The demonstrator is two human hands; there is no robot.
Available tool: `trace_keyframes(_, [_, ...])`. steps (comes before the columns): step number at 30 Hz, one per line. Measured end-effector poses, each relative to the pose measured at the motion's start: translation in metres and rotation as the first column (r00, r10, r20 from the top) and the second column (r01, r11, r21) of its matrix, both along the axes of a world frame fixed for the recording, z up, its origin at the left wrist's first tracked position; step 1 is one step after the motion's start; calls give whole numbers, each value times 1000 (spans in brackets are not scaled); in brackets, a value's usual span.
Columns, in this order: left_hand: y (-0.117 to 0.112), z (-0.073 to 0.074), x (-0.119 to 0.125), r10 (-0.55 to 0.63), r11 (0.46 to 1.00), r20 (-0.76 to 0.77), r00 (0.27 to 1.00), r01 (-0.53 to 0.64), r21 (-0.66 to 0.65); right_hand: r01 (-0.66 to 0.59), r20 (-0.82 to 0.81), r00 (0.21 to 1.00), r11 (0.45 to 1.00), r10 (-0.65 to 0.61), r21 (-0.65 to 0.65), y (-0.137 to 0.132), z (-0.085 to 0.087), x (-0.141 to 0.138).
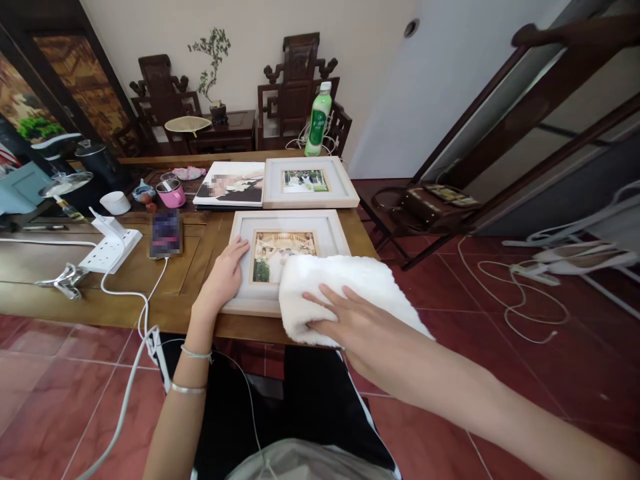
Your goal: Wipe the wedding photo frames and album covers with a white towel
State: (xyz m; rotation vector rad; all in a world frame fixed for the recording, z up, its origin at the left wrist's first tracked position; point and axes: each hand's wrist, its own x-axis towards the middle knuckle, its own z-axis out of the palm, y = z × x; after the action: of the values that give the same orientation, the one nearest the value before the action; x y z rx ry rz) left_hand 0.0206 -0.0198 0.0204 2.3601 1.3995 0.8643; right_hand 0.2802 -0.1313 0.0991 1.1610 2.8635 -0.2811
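A pale wooden picture frame lies flat at the near edge of the wooden table. My left hand rests on the frame's left side with fingers stretched out. A white fluffy cloth covers the frame's lower right part. On top of the cloth lies my right hand, fingers spread and pressing it flat.
A second frame and a photo album lie further back. A phone on a cable, a white power strip, a pink cup, a white cup and a green bottle stand around. Cables trail over the red floor tiles.
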Motion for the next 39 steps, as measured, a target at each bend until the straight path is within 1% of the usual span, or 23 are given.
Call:
trace_keyframes(1, [0,0,0,-2,1000,-7,1000,2,-4,12,-12,1000,1000,-12,18,6,-5,-1])
trace_keyframes(3, [0,1,0,-7,1000,-18,1000,6,-14,43,-41,998,997,-40,67,27,-18,1])
trace_keyframes(5, [0,2,0,-13,1000,-22,1000,12,-24,76,-80,995,989,-66,129,57,-30,5])
trace_keyframes(7, [-1,2,-1,-19,999,-16,1000,19,-31,139,-112,987,968,-117,209,89,-40,11])
trace_keyframes(10, [-1,3,-1,-19,999,5,1000,19,-37,213,-111,976,920,-186,329,129,-47,16])
trace_keyframes(12, [-1,3,0,-12,999,18,1000,12,-32,232,-91,973,899,-214,371,143,-49,14])
trace_keyframes(13, [-1,2,0,-7,1000,23,1000,8,-25,237,-75,971,895,-225,378,145,-49,12])
trace_keyframes(15, [-1,1,0,0,1000,37,999,1,-7,225,-29,973,902,-231,369,139,-48,6])
trace_keyframes(17, [-1,1,1,6,1000,49,999,-7,5,190,23,977,924,-210,332,120,-43,0])
trace_keyframes(19, [-1,0,1,12,1000,55,998,-12,10,163,45,982,947,-183,278,92,-35,-5])
trace_keyframes(22, [-1,-1,2,17,1000,56,998,-18,15,124,10,992,979,-128,162,45,-13,-7])
trace_keyframes(24, [-1,0,2,20,1000,56,998,-20,13,84,-20,996,996,-83,42,19,3,-7])
trace_keyframes(26, [-2,0,3,21,1000,53,998,-22,7,42,-45,998,997,-45,-64,2,14,-9])
trace_keyframes(28, [-2,2,3,22,1000,44,999,-22,-2,13,-65,998,993,-21,-118,-3,18,-12])
trace_keyframes(30, [-2,2,3,18,1000,35,999,-18,-11,30,-78,996,992,-40,-125,3,12,-16])
trace_keyframes(32, [-2,3,2,10,1000,26,1000,-10,-17,111,-82,990,991,-117,-79,20,1,-17])
trace_keyframes(34, [-1,3,2,3,1000,17,1000,-3,-20,221,-84,972,975,-219,8,45,-11,-14])
trace_keyframes(36, [-1,3,2,4,1000,15,1000,-4,-22,308,-105,949,944,-297,115,75,-21,-6])
trace_keyframes(39, [-1,2,1,1,1000,23,1000,0,-17,373,-142,927,892,-347,253,120,-30,8])
